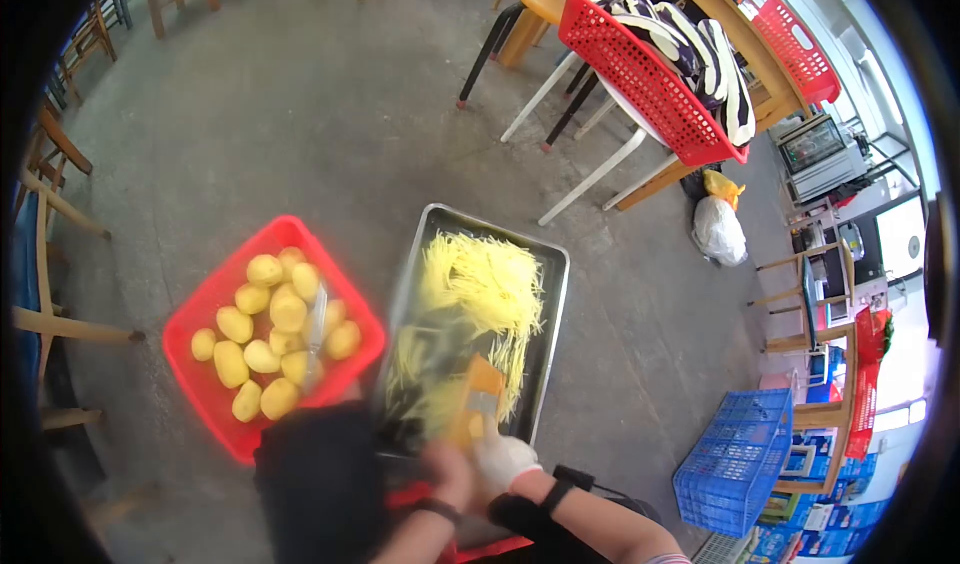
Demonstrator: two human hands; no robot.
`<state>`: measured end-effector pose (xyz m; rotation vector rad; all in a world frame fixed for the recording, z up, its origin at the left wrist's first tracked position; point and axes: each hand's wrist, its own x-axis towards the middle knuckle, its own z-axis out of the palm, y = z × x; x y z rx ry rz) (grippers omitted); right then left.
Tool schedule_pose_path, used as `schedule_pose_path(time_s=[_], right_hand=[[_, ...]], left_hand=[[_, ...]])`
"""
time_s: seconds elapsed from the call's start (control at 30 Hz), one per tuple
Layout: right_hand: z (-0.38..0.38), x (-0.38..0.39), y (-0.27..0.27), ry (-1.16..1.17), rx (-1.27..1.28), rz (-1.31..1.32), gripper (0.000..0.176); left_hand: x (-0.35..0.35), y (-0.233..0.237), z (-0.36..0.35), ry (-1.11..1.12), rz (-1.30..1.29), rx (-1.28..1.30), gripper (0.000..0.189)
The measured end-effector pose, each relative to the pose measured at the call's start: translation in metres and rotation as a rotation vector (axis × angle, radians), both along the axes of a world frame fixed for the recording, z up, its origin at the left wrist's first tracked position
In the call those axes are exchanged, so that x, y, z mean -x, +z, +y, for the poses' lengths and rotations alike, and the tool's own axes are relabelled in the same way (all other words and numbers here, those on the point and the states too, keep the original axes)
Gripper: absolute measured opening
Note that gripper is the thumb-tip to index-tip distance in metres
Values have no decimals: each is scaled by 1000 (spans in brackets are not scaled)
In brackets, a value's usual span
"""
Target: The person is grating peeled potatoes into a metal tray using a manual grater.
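Head view, looking down at a work place on the floor (300,114). A metal tray (553,294) lies just beside a red basket (222,274), so that stock and output sit within one reach. The basket holds peeled yellow potatoes (268,332), with a knife (317,332) resting across them. An orange slicer (482,389) stands sloped inside the tray, its near end towards the person; potato shreds (480,284) pile at the far end, where the slope would drop them. The right hand (505,459), in a white glove, is curled at the slicer's near end; whether it grips the slicer or a potato cannot be told. The left hand (450,472) is bare and blurred beside it, touching or nearly so; how far it is open cannot be told. A red chair (640,74) and a blue crate (735,459) stand well apart.
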<state>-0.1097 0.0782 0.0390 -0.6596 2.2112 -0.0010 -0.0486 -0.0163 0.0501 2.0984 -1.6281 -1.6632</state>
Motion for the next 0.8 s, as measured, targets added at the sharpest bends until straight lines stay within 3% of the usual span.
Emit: schedule_pose_path(time_s=[0.07, 0.17, 0.27, 0.37, 0.43, 0.53, 0.6, 0.67, 0.7, 0.77, 0.8], right_hand=[[-18, -7, 41, -90, -150, -46, 59], [-31, 23, -13, -234, 7, 123, 60], [-50, 61, -42, -350, -92, 74, 55], [-44, 73, -41, -287, -91, 86, 55], [-39, 76, -40, -272, -105, 90, 56], [-39, 76, -49, -269, -91, 103, 57], [-47, 83, -63, -306, -142, 118, 58], [-37, 86, -83, -313, -82, 146, 54], [-29, 87, -88, -190, -49, 116, 53], [-20, 77, -57, 7, 45, 56, 50], [-28, 56, -5, -83, 68, 46, 51]], left_hand=[[-3, -3, 3, -107, -37, 39, 32], [-2, -22, 9, -5, -66, -9, 31], [-3, -29, 8, 94, 66, 33, 30], [1, -22, 10, 173, 75, -65, 30], [-3, -25, 10, -105, 7, 23, 31], [-1, -18, 13, -8, -5, -80, 31], [-4, -53, 23, 71, 18, -45, 33], [-8, -58, 22, 138, 22, -24, 35], [-5, -40, 15, 89, 0, -34, 35], [0, -20, 8, 41, -21, -58, 35], [1, -17, 6, 43, -1, -57, 35]])
